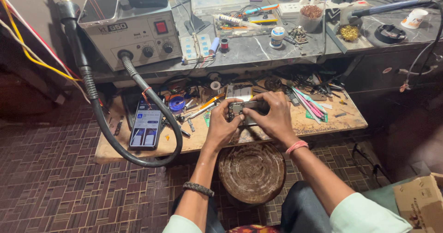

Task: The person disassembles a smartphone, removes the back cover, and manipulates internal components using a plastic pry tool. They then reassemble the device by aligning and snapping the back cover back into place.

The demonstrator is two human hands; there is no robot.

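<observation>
Between the two hands, just above the near edge of the wooden worktop (323,122), sits a small opened phone body (243,109), held level and crosswise. The left hand (220,127) grips its left end with thumb and fingers curled round it, and the right hand (275,116) closes over its right end from above, fingers arched, so both hands are clamped on the same piece and nearly touch each other. Much of the phone body is covered by the fingers; only a strip of its inner metal and dark parts shows between them, and its exact make-up is hard to tell. Left of the hands a lit smartphone (146,129) lies flat on the worktop, ringed by a thick black hose (138,83) that loops down from a grey rework station (138,36) on the stone shelf behind. Right of the hands lies a fan of pink and pale tweezers and tools (310,104). Below the hands a round wooden stool (252,172) stands on the patterned floor, and a cardboard box (422,203) is cut off at the right corner.
</observation>
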